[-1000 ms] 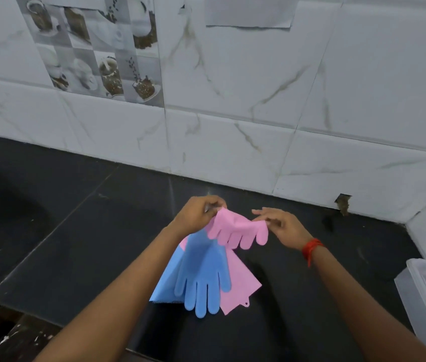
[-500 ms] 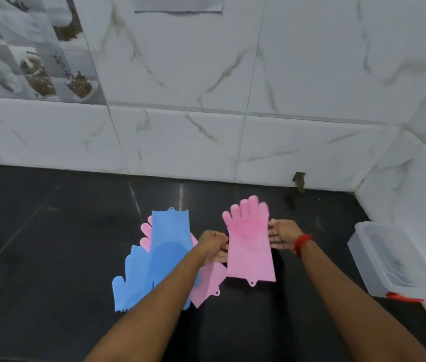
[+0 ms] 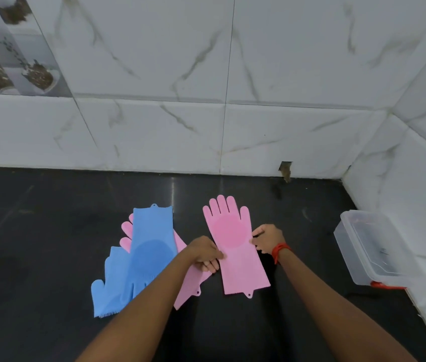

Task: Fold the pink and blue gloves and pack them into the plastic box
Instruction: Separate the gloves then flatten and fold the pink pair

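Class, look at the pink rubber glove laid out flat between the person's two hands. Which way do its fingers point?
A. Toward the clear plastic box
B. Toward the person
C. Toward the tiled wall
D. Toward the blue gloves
C: the flat pink rubber glove lies with its fingertips toward the white tiled wall and its cuff nearest the person, the left hand and right hand pinching its two long edges.

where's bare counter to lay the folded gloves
Bare counter lies between the flat pink glove and the plastic box, and along the wall behind. Far left is bare too. It is crowded at the overlapped glove pile by the left hand.
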